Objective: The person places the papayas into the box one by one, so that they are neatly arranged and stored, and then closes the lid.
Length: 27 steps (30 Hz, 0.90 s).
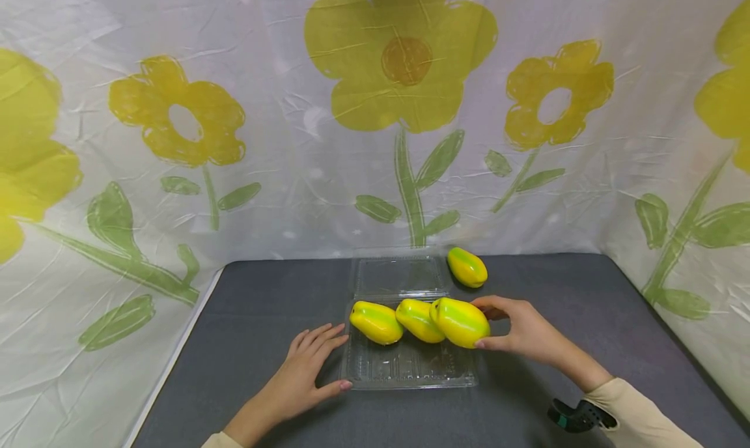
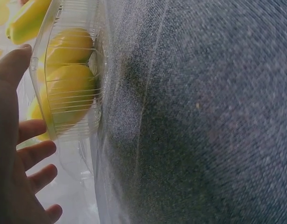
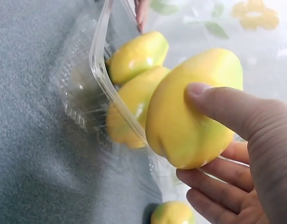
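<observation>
My right hand (image 1: 518,327) grips a yellow-green papaya (image 1: 459,322) with thumb on one side and fingers on the other. In the right wrist view this papaya (image 3: 194,112) is held above the rim of a clear plastic clamshell box (image 1: 410,370). Inside the box lie two more papayas, one on the left (image 1: 376,322) and one in the middle (image 1: 418,321), partly hidden by the held one. My left hand (image 1: 305,370) is at the box's left edge, fingers spread and nearly straight; in the left wrist view its fingertips (image 2: 38,151) are close to the rim.
Another papaya (image 1: 467,267) lies on the dark grey tabletop (image 1: 281,292), behind the box to the right. The box's lid (image 1: 401,277) is folded back toward the flower-printed curtain (image 1: 281,142), which encloses the table's back and sides.
</observation>
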{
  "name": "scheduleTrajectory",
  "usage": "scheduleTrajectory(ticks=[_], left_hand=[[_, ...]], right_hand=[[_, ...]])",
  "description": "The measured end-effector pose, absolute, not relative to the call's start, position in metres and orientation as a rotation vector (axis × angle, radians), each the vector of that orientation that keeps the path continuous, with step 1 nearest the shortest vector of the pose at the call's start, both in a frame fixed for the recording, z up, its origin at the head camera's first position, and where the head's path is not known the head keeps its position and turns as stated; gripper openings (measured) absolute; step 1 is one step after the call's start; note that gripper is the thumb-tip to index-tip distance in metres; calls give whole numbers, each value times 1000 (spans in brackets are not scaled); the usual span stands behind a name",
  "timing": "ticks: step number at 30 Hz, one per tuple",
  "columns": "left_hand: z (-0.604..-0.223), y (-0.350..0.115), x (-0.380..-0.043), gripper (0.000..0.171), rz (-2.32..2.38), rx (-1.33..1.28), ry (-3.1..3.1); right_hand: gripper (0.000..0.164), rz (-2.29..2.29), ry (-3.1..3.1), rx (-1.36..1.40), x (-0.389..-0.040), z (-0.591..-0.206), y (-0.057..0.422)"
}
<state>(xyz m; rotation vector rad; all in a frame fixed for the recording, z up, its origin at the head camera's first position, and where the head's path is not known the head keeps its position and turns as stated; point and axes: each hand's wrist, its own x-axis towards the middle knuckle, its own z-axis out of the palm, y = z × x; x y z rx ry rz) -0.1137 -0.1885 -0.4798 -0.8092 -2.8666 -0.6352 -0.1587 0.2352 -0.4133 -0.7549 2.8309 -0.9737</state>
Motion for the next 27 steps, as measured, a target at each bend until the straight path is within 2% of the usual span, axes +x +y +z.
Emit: scheduleTrajectory(ticks=[27], left_hand=[[-481, -191, -114, 71, -660, -833, -2858]], right_hand=[[71, -1039, 2765, -821, -153, -418, 207]])
